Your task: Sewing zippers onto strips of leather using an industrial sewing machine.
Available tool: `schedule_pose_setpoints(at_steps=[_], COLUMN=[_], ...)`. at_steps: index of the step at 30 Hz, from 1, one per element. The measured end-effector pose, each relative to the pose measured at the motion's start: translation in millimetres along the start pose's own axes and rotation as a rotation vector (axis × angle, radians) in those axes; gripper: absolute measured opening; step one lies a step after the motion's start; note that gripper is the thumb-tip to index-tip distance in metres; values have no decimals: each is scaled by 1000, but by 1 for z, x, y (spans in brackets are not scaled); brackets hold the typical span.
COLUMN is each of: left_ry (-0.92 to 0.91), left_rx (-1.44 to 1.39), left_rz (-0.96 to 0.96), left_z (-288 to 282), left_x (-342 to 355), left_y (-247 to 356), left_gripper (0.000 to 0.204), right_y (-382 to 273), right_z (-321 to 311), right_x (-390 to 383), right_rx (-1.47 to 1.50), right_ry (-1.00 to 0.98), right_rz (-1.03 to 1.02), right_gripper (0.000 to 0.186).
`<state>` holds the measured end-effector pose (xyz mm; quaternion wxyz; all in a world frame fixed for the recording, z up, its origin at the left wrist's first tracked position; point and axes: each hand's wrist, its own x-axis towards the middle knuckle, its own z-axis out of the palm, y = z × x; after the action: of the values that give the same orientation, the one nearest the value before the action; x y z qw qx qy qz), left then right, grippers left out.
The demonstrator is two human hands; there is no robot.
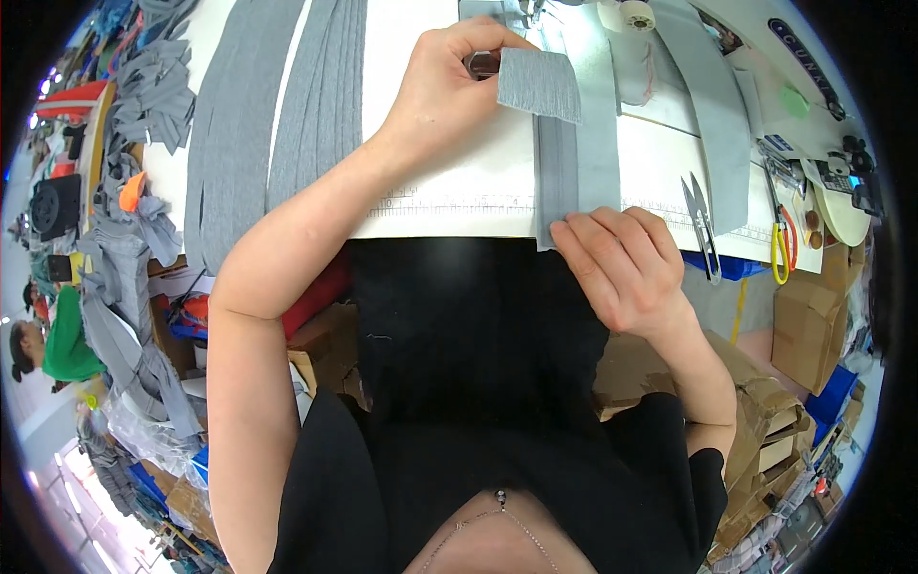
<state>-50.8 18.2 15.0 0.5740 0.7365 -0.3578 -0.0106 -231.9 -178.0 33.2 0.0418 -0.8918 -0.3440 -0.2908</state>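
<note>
Black cloth [459, 316] hangs just before the counter's [449, 220] front edge. At that edge, the right hand [631, 273] has its fingers close together, tips on the near end of a grey strip [557, 182]; whether they pinch it from below, I cannot tell. The strip runs straight back from the front edge, beside a wider grey panel [600, 163] on its right. Right of this hand, snips [703, 230] jut over the front edge; scissors [784, 239] lie farther along, near the right corner. Toward the left edge lie two grey stacks [320, 96]. Farther back, the left hand [454, 81] pinches the left side of a grey flap [538, 84] above the strip, fingers bent. A machine [507, 11] stands beyond.
</note>
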Motion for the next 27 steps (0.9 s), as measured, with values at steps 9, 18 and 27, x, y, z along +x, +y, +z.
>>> schedule_pose_setpoints(at_steps=[9, 18, 27], left_ry=[-13, 16, 83], left_rx=[98, 325, 174], left_rz=[11, -93, -159], left_z=[-9, -16, -7], left_x=[2, -2, 2], left_y=[-4, 6, 8], left_gripper=[23, 26, 16], right_y=[2, 4, 4], right_z=[-6, -9, -2], right_x=[6, 10, 11], right_rx=[-6, 2, 22], right_ry=[-15, -39, -25], right_rz=[-28, -120, -137], right_gripper=[24, 13, 17])
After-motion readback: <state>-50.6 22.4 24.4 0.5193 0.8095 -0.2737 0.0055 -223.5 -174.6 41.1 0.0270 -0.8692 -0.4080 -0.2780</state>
